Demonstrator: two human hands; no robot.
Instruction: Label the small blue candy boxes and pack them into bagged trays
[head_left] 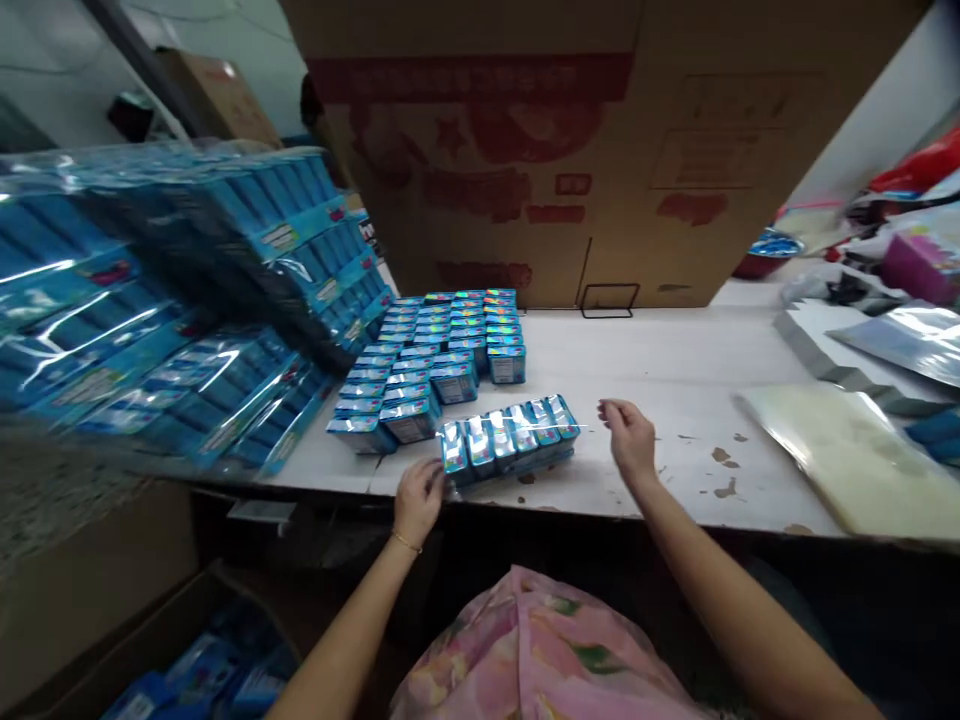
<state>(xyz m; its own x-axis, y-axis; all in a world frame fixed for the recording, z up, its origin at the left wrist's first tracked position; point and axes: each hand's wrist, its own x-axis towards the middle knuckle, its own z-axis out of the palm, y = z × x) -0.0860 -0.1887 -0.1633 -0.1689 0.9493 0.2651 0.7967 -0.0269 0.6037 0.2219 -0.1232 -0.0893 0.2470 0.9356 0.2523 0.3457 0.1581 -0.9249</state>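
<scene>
A row of several small blue boxes (504, 440) lies near the table's front edge, with clear plastic film (453, 490) showing at its left end. My left hand (418, 500) is at that end, thumb and fingers closed on the film. Off the row's right end, my right hand (628, 435) is raised with its fingertips pinched together. Whatever it pinches, if anything, is too fine to make out. Behind the row, more small blue boxes (435, 365) stand in close columns.
Wrapped stacks of blue boxes (247, 250) fill the left side. A large cardboard carton (645, 150) rises at the back, a wire stand (610, 300) before it. Clear plastic sheets (847, 450) lie at the right. Below left, an open carton (247, 590) holds blue packs.
</scene>
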